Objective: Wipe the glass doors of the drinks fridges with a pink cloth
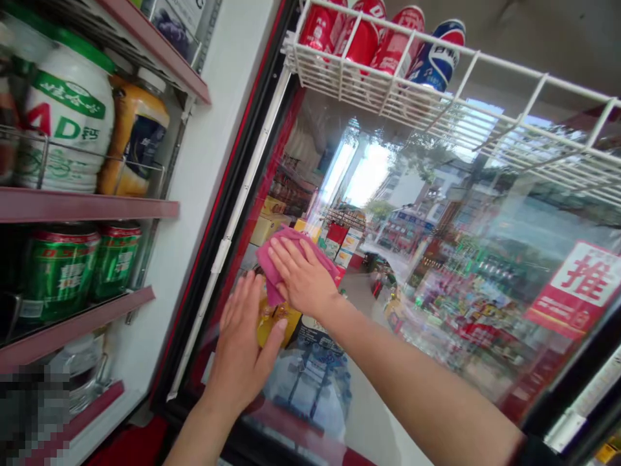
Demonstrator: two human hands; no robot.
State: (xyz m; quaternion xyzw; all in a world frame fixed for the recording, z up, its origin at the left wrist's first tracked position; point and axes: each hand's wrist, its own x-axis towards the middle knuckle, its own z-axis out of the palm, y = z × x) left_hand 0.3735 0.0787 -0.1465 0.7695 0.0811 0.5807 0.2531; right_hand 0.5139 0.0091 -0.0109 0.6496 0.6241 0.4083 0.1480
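Observation:
My right hand [303, 275] presses a pink cloth [272, 259] against the glass door [427, 272] of a drinks fridge. Its fingers lie extended over the cloth, and the cloth's corners stick out around them. Just below and to the left, my left hand [245, 340] is held up at the glass with its fingers stretched and thumb apart. Nothing is in it; whether its palm touches the pane cannot be made out. Both forearms reach in from the bottom of the view.
Above the hands, a white wire rack [466, 107] on the door holds red cans [361, 35] and a blue can [439, 55]. At left, fridge shelves [87, 204] carry a white bottle [68, 116], an orange bottle [136, 129] and green cans [63, 272]. A red-white sticker [577, 288] is at right.

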